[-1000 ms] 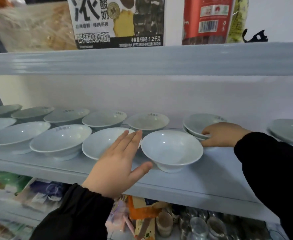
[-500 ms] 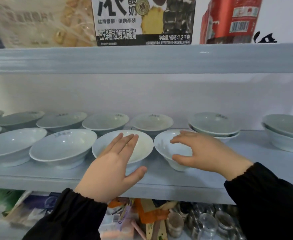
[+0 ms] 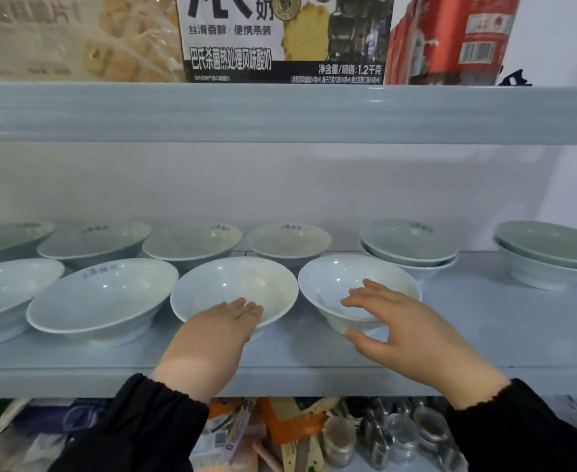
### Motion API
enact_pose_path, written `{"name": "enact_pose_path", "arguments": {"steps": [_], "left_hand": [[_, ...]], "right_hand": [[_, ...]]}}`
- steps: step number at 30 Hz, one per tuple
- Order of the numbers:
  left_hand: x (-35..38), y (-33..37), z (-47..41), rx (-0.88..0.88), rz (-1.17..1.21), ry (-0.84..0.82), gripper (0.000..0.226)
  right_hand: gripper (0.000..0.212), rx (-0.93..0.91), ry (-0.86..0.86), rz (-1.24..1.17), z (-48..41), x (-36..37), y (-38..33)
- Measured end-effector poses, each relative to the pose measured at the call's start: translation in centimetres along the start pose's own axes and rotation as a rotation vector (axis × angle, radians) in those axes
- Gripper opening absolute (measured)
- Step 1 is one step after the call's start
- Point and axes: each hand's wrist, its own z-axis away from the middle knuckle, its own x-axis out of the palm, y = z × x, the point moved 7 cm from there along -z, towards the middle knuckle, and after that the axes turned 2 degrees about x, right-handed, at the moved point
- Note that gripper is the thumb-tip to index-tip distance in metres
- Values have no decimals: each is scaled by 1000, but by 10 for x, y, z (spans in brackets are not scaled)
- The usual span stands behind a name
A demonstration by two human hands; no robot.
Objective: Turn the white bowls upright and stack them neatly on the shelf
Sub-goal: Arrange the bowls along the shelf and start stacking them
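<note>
Several white bowls stand upright in two rows on the grey shelf [image 3: 484, 335]. My left hand [image 3: 212, 332] lies with straight fingers over the near rim of a front-row bowl [image 3: 239, 277]. My right hand [image 3: 399, 328] reaches over the neighbouring bowl [image 3: 341, 274], fingers spread above its inside and thumb below its near rim, not closed on it. Behind it sits a stack of bowls [image 3: 409, 250]. A second stack [image 3: 549, 257] stands at the far right.
More upright bowls [image 3: 99, 298] fill the shelf's left side. The upper shelf [image 3: 280, 114] hangs low overhead with a printed carton [image 3: 280, 39] and a red box [image 3: 450, 39]. Jars and packets [image 3: 382, 434] crowd the level below.
The view has shifted closer and lower. My left hand slid forward onto its bowl's near rim. My right hand came from the back stack to the front bowl and now spreads over it.
</note>
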Motion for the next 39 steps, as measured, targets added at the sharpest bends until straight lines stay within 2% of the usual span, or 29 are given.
{"name": "enact_pose_path", "arguments": {"steps": [8,11,15,18,27,32,39], "left_hand": [[-13,1,8,-38,56,62,76],[-34,3,11,-22,88,217,94],[-69,21,10,6,23,421,66],[-94,51,-11,41,-8,530,57],[-132,164,-124,253,58,600,58],[-135,248,-190,372,87,577,53],[-118,364,-276,474,219,552,55]], "right_hand": [[57,-21,96,-72,7,-8,16],[58,-24,139,-66,12,-19,24],[55,-29,174,-54,24,-31,43],[53,-14,230,-63,29,-49,65],[52,37,235,-37,46,-85,137],[68,127,208,8,63,-120,203],[71,227,201,111,93,-163,294]]}}
